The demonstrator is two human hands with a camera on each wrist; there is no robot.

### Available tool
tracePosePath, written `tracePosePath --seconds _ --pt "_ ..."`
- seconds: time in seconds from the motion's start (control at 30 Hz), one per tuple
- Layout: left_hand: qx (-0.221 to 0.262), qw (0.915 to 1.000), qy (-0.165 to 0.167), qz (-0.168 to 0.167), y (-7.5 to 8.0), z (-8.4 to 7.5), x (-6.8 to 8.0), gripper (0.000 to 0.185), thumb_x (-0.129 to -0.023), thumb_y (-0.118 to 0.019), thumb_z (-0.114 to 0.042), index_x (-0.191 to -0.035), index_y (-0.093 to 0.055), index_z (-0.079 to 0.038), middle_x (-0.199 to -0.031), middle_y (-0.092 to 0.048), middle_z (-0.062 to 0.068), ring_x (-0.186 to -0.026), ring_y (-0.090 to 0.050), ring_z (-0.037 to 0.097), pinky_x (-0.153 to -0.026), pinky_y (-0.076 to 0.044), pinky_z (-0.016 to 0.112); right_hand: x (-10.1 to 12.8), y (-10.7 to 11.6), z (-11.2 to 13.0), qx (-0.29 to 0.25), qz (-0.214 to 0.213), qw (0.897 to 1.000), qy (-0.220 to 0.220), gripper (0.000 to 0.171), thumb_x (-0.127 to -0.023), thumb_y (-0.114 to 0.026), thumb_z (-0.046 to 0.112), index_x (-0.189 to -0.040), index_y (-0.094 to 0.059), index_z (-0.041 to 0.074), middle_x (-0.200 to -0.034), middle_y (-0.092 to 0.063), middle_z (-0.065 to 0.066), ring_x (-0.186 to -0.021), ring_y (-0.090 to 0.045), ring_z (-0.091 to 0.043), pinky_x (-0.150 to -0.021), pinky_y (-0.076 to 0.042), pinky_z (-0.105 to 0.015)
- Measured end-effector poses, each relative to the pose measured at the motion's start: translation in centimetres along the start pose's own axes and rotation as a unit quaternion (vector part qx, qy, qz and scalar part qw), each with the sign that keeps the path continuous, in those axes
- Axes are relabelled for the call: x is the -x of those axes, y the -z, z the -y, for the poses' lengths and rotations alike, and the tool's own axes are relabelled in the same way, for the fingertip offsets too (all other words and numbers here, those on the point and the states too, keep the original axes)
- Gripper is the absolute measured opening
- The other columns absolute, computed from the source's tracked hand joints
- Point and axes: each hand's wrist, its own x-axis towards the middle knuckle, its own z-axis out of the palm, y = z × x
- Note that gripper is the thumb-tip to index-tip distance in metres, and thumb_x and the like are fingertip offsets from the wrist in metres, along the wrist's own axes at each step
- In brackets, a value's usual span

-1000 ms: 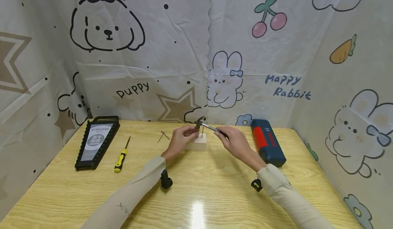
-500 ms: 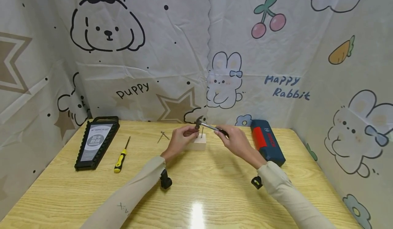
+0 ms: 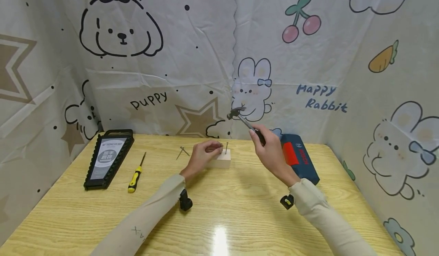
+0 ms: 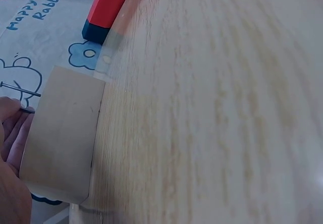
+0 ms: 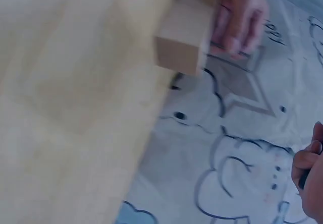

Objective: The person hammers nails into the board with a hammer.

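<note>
A pale wooden block (image 3: 222, 161) lies on the table with a nail (image 3: 226, 148) standing upright in its top near the right end. Left of that nail, my left hand (image 3: 201, 156) pinches a second nail (image 4: 27, 110) between thumb and fingers, close over the block's top. My right hand (image 3: 272, 155) grips a claw hammer (image 3: 236, 113) by its dark handle, the head raised above the block and both nails. Only part of the right hand shows in the right wrist view, at the right edge.
Two loose nails (image 3: 183, 151) lie crossed left of the block. A yellow-black screwdriver (image 3: 135, 178) and a black wrench-set holder (image 3: 108, 159) are farther left on the table (image 3: 219, 202). On the right sits a blue and red Bosch case (image 3: 302, 159). A printed cloth hangs behind.
My right hand has raised the hammer up and slightly right, away from the nail pinched by my left hand. The left hand, block and standing nail keep their places.
</note>
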Motion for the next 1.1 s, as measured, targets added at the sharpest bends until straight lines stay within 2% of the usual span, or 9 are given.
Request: tracePosePath --seconds 0.1,0.17,0.27,0.47,0.63,0.77,0.97,1.1 --pt "-0.003 1.0 0.003 -0.002 0.0 -0.1 0.0 0.015 -0.096 -0.076 -0.005 -0.109 -0.077 0.002 -0.109 -0.078 0.02 -0.097 -0.077 0.032 -0.085 -0.063 0.026 1.1 -0.9 -0.3 0.03 0.06 0.998 -0.01 0.014 -0.105 -0.066 0.013 -0.112 -0.072 0.003 -0.076 -0.057 -0.002 -0.063 -0.046 -0.012 -0.057 -0.038 -0.026" --pt "-0.007 1.0 0.004 -0.004 -0.1 -0.1 -0.1 0.014 -0.095 -0.077 -0.004 -0.107 -0.077 0.002 -0.109 -0.079 0.018 -0.097 -0.078 0.031 -0.084 -0.063 0.024 1.6 -1.4 -0.4 0.066 0.112 0.991 -0.01 0.013 -0.104 -0.068 0.015 -0.111 -0.074 0.006 -0.081 -0.063 0.0 -0.065 -0.049 -0.01 -0.057 -0.04 -0.026" --pt "-0.011 0.9999 0.005 -0.005 -0.1 -0.1 -0.1 0.013 -0.095 -0.076 -0.002 -0.106 -0.077 0.003 -0.108 -0.079 0.018 -0.097 -0.078 0.031 -0.084 -0.063 0.024 1.9 -1.7 -0.4 0.106 0.149 0.983 -0.008 0.011 -0.103 -0.069 0.018 -0.108 -0.076 0.01 -0.085 -0.067 0.002 -0.068 -0.053 -0.011 -0.058 -0.043 -0.028" --pt "-0.011 0.9999 0.0 -0.002 -0.2 0.0 -0.1 0.014 -0.095 -0.077 -0.003 -0.107 -0.076 0.003 -0.104 -0.079 0.018 -0.096 -0.078 0.032 -0.084 -0.063 0.025 1.6 -1.5 -0.4 0.096 0.159 0.982 -0.028 0.015 -0.106 -0.065 0.02 -0.104 -0.075 0.009 -0.072 -0.057 0.004 -0.061 -0.046 -0.011 -0.057 -0.039 -0.03" --pt "-0.005 1.0 0.002 -0.005 -0.2 0.1 -0.1 0.017 -0.095 -0.077 -0.003 -0.11 -0.076 0.004 -0.104 -0.079 0.018 -0.095 -0.077 0.029 -0.083 -0.062 0.023 1.5 -1.2 -0.4 0.088 0.169 0.981 -0.036 0.018 -0.106 -0.065 0.021 -0.114 -0.075 0.008 -0.067 -0.053 0.006 -0.056 -0.042 -0.009 -0.054 -0.036 -0.027" --pt "-0.007 1.0 0.002 -0.005 -0.2 0.1 0.0 0.017 -0.095 -0.077 -0.003 -0.11 -0.076 0.004 -0.105 -0.079 0.019 -0.095 -0.077 0.029 -0.083 -0.062 0.023 1.5 -1.1 -0.4 0.083 0.169 0.981 -0.039 0.021 -0.106 -0.066 0.021 -0.122 -0.073 0.01 -0.065 -0.051 0.006 -0.053 -0.04 -0.009 -0.051 -0.033 -0.026" --pt "-0.009 0.9999 -0.004 -0.005 -0.1 0.2 0.0 0.017 -0.095 -0.076 -0.003 -0.11 -0.076 0.004 -0.105 -0.079 0.018 -0.095 -0.077 0.03 -0.083 -0.062 0.023 1.2 -1.0 -0.3 0.086 0.177 0.98 -0.034 0.021 -0.105 -0.066 0.021 -0.121 -0.074 0.01 -0.066 -0.051 0.006 -0.054 -0.04 -0.009 -0.052 -0.033 -0.026" --pt "-0.005 1.0 -0.002 -0.005 -0.1 0.1 0.1 0.018 -0.095 -0.075 -0.001 -0.112 -0.075 0.006 -0.109 -0.077 0.023 -0.098 -0.076 0.034 -0.085 -0.063 0.027 1.0 -0.9 -0.2 0.083 0.151 0.985 -0.021 0.02 -0.105 -0.066 0.02 -0.122 -0.073 0.01 -0.066 -0.051 0.005 -0.054 -0.04 -0.009 -0.051 -0.033 -0.026"
